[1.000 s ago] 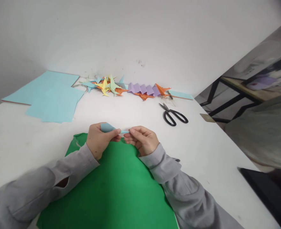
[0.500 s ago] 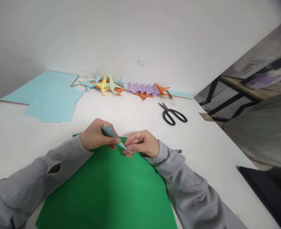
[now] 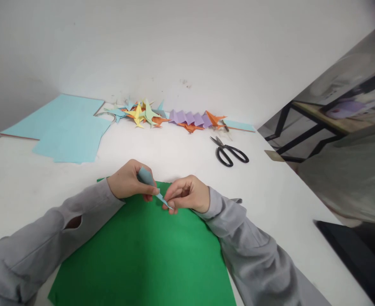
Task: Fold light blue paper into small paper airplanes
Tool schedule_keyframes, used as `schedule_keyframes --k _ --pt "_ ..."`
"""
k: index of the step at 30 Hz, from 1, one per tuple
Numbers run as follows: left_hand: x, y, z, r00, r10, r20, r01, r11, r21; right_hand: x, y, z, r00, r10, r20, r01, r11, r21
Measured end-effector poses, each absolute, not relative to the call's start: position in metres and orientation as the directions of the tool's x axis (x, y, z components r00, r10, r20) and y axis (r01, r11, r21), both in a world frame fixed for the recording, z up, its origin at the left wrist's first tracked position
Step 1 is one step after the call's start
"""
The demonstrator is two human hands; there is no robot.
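Note:
A small folded piece of light blue paper (image 3: pixel 146 176) is held between both hands, its narrow pointed end aimed down and to the right. My left hand (image 3: pixel 132 180) is closed around the wider part, with thumb and fingers pinching it near the middle. The fingertips of my right hand (image 3: pixel 187 194) pinch the thin tip. Part of the paper is hidden by the fingers. Beneath both hands lies a large green sheet (image 3: pixel 143 255) on the white table (image 3: pixel 162 151).
Light blue sheets (image 3: pixel 69 136) lie at the back left. Folded paper figures (image 3: pixel 146 114) in several colours and a purple pleated paper (image 3: pixel 189 119) line the wall. Black-handled scissors (image 3: pixel 228 152) rest right of centre. A dark flat object (image 3: pixel 350 255) is at the right edge.
My right fingertips have shifted slightly down and left along the paper's tip, and the tip now looks more bent. My left hand keeps its grip, nearly still.

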State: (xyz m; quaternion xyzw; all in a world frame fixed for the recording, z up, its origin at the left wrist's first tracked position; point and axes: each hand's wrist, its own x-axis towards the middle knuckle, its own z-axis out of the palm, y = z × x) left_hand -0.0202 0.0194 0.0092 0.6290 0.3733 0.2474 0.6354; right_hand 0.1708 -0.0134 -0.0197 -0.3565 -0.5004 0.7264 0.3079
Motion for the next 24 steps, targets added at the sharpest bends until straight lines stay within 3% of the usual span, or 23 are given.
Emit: schedule_keyframes --k 9,15,20,24 --pt "-0.019 0.021 0.004 0.504 0.855 -0.119 0.118 0.068 0.991 0.172 -0.007 -0.021 -0.572 0.799 -0.187 -0.196 -0.355 -0.914" --pt "-0.012 0.014 0.006 0.292 0.954 0.073 0.08 -0.1 0.992 0.165 -0.004 -0.027 -0.23 0.972 -0.041 -0.26 -0.102 -0.96" --pt "-0.009 0.01 0.005 0.141 0.948 0.284 0.125 -0.302 0.945 0.164 -0.002 -0.025 -0.104 0.991 0.085 -0.291 0.051 -0.956" --pt "-0.009 0.006 0.004 0.115 0.891 0.439 0.188 -0.454 0.871 0.162 -0.001 -0.023 -0.033 0.985 0.172 -0.33 0.152 -0.932"
